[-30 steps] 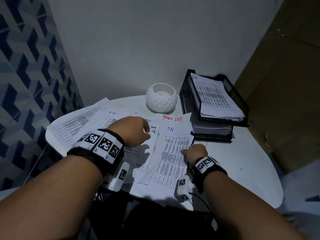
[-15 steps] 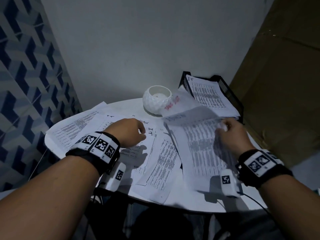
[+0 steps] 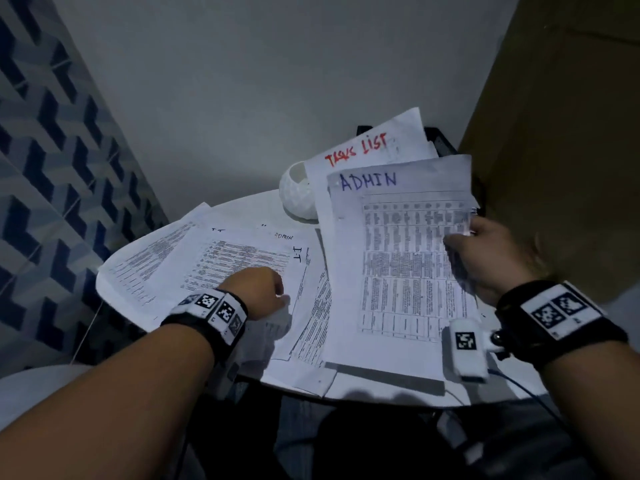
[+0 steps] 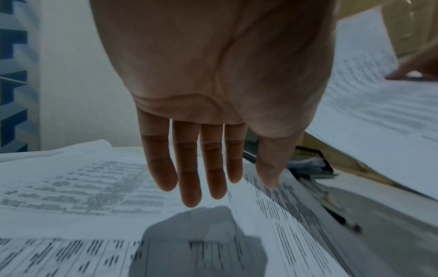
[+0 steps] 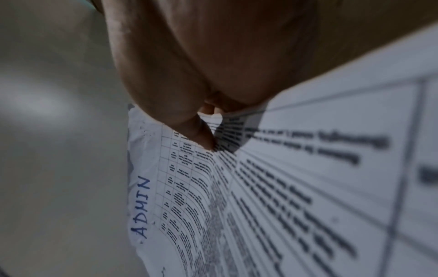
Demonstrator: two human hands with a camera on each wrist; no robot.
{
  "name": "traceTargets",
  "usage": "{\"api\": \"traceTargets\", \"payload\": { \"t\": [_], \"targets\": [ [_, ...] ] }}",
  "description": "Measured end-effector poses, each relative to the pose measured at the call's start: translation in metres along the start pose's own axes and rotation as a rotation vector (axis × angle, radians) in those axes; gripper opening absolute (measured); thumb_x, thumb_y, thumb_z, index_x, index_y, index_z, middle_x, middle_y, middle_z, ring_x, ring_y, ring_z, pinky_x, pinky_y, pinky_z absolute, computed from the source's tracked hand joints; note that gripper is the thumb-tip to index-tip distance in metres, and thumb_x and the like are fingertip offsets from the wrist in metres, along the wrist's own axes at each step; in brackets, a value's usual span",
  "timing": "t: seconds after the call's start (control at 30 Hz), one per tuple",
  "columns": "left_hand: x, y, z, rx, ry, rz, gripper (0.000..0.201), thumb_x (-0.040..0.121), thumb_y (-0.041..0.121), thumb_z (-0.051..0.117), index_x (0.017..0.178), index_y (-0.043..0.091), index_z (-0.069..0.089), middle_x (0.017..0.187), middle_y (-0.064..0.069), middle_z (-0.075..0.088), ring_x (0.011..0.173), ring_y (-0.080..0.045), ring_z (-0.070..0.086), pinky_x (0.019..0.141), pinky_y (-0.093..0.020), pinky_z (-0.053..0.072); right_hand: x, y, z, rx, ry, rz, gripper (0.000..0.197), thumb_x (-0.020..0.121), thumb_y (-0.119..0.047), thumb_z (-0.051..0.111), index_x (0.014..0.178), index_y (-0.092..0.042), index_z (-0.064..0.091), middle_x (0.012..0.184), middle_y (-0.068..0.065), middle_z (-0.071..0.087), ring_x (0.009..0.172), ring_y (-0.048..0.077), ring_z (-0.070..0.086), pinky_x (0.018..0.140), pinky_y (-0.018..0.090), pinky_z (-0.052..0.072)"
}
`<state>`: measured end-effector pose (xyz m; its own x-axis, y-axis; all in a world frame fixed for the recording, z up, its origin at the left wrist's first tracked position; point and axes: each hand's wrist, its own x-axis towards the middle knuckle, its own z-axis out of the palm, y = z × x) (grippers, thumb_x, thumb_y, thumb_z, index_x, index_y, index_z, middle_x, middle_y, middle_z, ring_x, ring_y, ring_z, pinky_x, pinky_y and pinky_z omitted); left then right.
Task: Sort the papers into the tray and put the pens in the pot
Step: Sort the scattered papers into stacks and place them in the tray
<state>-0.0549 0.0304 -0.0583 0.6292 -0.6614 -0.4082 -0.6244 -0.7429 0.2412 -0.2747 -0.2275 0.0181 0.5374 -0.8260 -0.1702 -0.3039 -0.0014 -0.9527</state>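
Head view: right hand (image 3: pixel 485 258) pinches ADMIN sheet (image 3: pixel 398 265) with TASK LIST sheet (image 3: pixel 367 150) behind, raised before the tray (image 3: pixel 439 140); best kept level, matched to ADMIN tier.
Left wrist view: left hand (image 4: pixel 213 84), fingers (image 4: pixel 189 178) released over bench papers (image 4: pixel 71 187); pen (image 4: pixel 341 217) right of them.
Right wrist view: thumb clamps ADMIN sheet.

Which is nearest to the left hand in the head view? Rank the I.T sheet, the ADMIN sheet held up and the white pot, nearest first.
1. I.T sheet: directly under the left hand, on the table.
2. ADMIN sheet: to its right, lifted in the right hand.
3. White pot: farthest, at the table's back edge, partly behind the raised sheets.
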Motion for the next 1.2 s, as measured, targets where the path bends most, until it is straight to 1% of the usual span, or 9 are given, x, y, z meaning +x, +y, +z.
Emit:
{"api": "traceTargets", "payload": {
  "t": [0.13, 0.23, 0.3, 0.43, 0.6, 0.8, 1.0, 1.13, 1.2],
  "targets": [
    [0.000, 0.017, 0.031, 0.099, -0.087, 0.005, 0.039, 0.082, 0.058, 0.068, 0.093, 0.021, 0.072, 0.090, 0.001, 0.071, 0.088, -0.023, 0.066, 0.073, -0.029, 0.051, -0.003, 0.006, 0.015, -0.017, -0.059, 0.005, 0.021, 0.100, 0.002, 0.053, 0.099, -0.011, 0.069, 0.051, 0.001, 0.060, 0.037, 0.014, 0.048, 0.039, 0.023, 0.037],
    [0.002, 0.022, 0.046, 0.182, -0.128, -0.012, 0.053, 0.066, 0.070, 0.074, 0.079, 0.021, 0.061, 0.078, 0.002, 0.064, 0.078, -0.021, 0.063, 0.067, -0.028, 0.048, -0.005, 0.012, 0.026, -0.063, -0.077, -0.006, 0.024, 0.099, 0.000, 0.057, 0.107, -0.016, 0.072, 0.089, 0.009, 0.078, 0.075, 0.028, 0.073, 0.065, 0.041, 0.060],
    [0.002, 0.023, 0.052, 0.240, -0.136, 0.004, 0.048, 0.070, 0.066, 0.072, 0.072, 0.021, 0.055, 0.073, 0.002, 0.060, 0.077, -0.024, 0.061, 0.068, -0.030, 0.050, -0.003, 0.018, 0.029, -0.109, -0.084, -0.026, 0.027, 0.098, 0.001, 0.058, 0.104, -0.020, 0.073, 0.097, 0.003, 0.077, 0.087, 0.025, 0.075, 0.072, 0.035, 0.061],
    [0.000, 0.020, 0.061, 0.272, -0.100, 0.026, 0.040, 0.093, 0.047, 0.053, 0.066, 0.019, 0.046, 0.068, 0.001, 0.053, 0.077, -0.028, 0.060, 0.073, -0.033, 0.053, -0.003, 0.023, 0.031, -0.120, -0.099, -0.038, 0.029, 0.096, 0.003, 0.059, 0.101, -0.022, 0.073, 0.099, -0.003, 0.077, 0.087, 0.017, 0.075, 0.077, 0.032, 0.062],
    [-0.002, 0.023, 0.062, 0.320, -0.167, 0.077, 0.034, 0.084, 0.057, 0.061, 0.077, 0.024, 0.057, 0.077, 0.005, 0.058, 0.083, -0.022, 0.060, 0.068, -0.030, 0.047, -0.002, 0.026, 0.030, -0.114, -0.062, -0.017, 0.028, 0.095, 0.003, 0.057, 0.103, -0.017, 0.074, 0.097, 0.002, 0.078, 0.091, 0.029, 0.076, 0.082, 0.043, 0.063],
    [0.000, 0.022, 0.058, 0.269, -0.075, 0.035, 0.033, 0.096, 0.034, 0.053, 0.068, 0.018, 0.050, 0.071, 0.001, 0.053, 0.071, -0.022, 0.057, 0.069, -0.031, 0.049, 0.001, 0.031, 0.031, -0.142, -0.027, -0.006, 0.030, 0.093, 0.002, 0.058, 0.092, -0.025, 0.071, 0.099, 0.002, 0.077, 0.091, 0.029, 0.075, 0.088, 0.052, 0.061],
    [0.005, 0.037, 0.005, -0.160, 0.253, -0.048, 0.024, 0.092, 0.040, 0.054, 0.087, 0.017, 0.062, 0.088, -0.002, 0.066, 0.084, -0.027, 0.062, 0.076, -0.035, 0.051, 0.000, 0.033, 0.032, -0.116, 0.016, -0.013, 0.039, 0.095, 0.003, 0.055, 0.119, -0.026, 0.066, 0.104, -0.006, 0.074, 0.091, 0.027, 0.074, 0.085, 0.049, 0.062],
    [0.003, 0.040, -0.025, -0.571, 0.532, -0.059, 0.028, 0.097, 0.033, 0.050, 0.082, 0.010, 0.056, 0.079, -0.003, 0.061, 0.077, -0.027, 0.056, 0.062, -0.034, 0.038, 0.000, 0.031, 0.032, -0.071, 0.030, 0.028, 0.034, 0.096, 0.006, 0.051, 0.106, -0.021, 0.068, 0.096, 0.001, 0.074, 0.075, 0.021, 0.069, 0.060, 0.027, 0.058],
    [-0.002, 0.045, -0.033, -0.694, 0.612, -0.019, 0.023, 0.099, 0.028, 0.047, 0.084, 0.010, 0.052, 0.077, -0.002, 0.057, 0.072, -0.022, 0.051, 0.059, -0.033, 0.034, 0.001, 0.035, 0.035, -0.045, 0.016, 0.079, 0.034, 0.094, 0.008, 0.048, 0.102, -0.014, 0.073, 0.085, 0.010, 0.075, 0.065, 0.027, 0.064, 0.053, 0.032, 0.052]
  ]
}}
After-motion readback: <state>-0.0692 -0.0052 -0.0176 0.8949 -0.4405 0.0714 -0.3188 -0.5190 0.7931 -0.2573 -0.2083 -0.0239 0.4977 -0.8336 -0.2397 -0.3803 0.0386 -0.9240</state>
